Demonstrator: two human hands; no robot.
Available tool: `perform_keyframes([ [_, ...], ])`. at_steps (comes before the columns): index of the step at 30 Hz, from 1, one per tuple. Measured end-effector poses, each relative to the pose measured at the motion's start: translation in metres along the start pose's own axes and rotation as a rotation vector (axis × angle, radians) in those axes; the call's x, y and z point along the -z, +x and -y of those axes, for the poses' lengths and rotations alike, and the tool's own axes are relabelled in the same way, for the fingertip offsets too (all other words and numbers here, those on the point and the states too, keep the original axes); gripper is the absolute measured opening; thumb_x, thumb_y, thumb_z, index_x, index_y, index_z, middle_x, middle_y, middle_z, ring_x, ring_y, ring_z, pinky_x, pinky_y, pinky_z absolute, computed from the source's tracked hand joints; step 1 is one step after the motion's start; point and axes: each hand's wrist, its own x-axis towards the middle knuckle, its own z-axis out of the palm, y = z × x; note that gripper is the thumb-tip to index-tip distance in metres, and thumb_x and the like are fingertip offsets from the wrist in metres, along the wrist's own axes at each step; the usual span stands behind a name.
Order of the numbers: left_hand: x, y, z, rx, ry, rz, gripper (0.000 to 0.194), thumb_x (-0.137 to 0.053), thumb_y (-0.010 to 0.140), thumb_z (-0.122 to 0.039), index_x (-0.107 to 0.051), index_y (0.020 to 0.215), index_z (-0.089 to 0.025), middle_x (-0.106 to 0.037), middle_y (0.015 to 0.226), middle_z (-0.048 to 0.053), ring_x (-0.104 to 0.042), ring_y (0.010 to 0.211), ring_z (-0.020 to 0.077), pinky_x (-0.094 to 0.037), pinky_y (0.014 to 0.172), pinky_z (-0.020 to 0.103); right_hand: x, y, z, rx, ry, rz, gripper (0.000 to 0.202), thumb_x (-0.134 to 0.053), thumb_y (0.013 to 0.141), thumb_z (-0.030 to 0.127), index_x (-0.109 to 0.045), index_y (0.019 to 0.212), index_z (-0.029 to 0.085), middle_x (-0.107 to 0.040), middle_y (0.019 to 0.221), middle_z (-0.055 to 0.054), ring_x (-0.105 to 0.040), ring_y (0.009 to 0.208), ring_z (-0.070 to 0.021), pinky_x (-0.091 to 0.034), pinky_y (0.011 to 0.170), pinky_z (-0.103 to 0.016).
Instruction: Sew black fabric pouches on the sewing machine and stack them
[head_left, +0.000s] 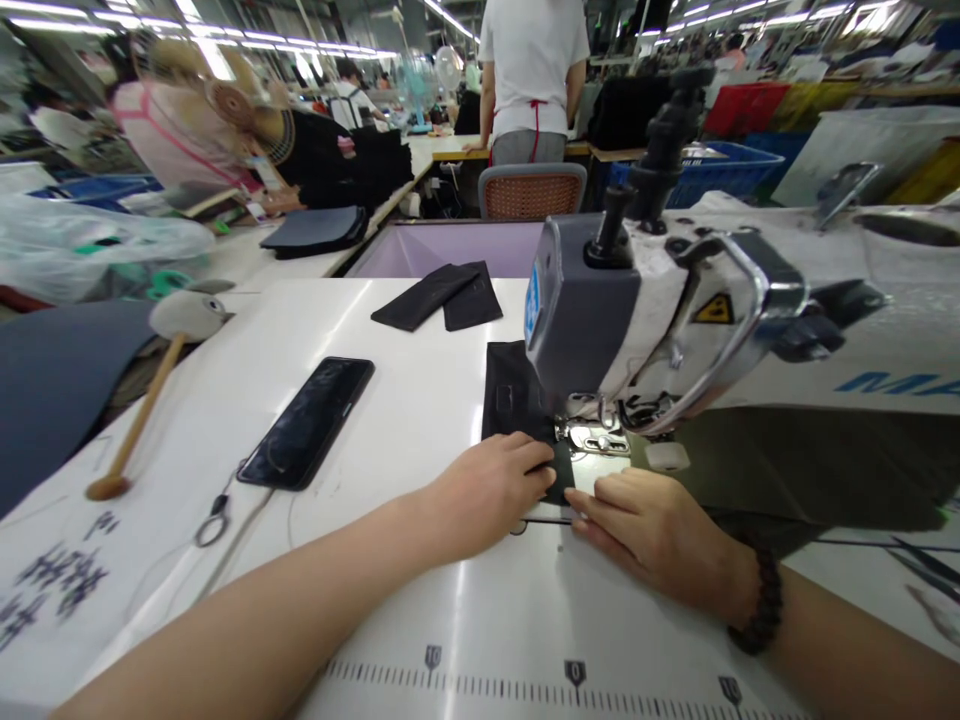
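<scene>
A black fabric piece (514, 395) with a small rectangular mark lies flat, its right edge at the presser foot of a sewing machine (592, 300). My left hand (491, 490) rests on its near part, fingers bent and pressed down on the cloth. At the near right corner, my right hand (649, 530) has its fingertips drawn together on the edge of the same piece. The exact grip of the right thumb is hidden. Just right of the cloth is the metal needle plate (600, 440). Beyond the machine head, two more black pieces (442, 295) overlap on the table.
A black phone (307, 425) with a cable lies left of my arm. Farther left is a wooden-handled mallet (146, 420). Dark green material (795, 465) sits under the machine arm. A chair (532, 190) and a standing person (532, 80) are ahead; another person works at left.
</scene>
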Motion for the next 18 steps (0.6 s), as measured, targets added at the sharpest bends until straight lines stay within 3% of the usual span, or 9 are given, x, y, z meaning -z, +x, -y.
perform_keyframes([
  [5,0.0060,-0.0022,-0.0060,-0.135,-0.040,0.060,0.025,-0.036,0.090,-0.015,-0.059,0.094,-0.007,-0.059,0.095,0.010,-0.052,0.093,0.0194,-0.045,0.083,0.031,0.0012,-0.0018,0.0021,0.039,0.019,0.001,0.028,-0.038,0.090,0.025,-0.063,0.086,0.013,-0.050,0.058,-0.001,-0.042,0.053,-0.0117,-0.029,0.051,-0.028],
  [18,-0.0002,0.0027,0.0027,-0.060,-0.078,-0.031,0.022,-0.039,0.089,-0.017,-0.060,0.090,-0.009,-0.057,0.098,0.010,-0.052,0.094,0.0187,-0.047,0.082,0.030,-0.0033,0.0001,-0.0014,-0.089,-0.009,0.045,0.032,-0.035,0.090,0.029,-0.060,0.099,0.011,-0.054,0.064,-0.003,-0.048,0.056,-0.0125,-0.035,0.051,-0.026],
])
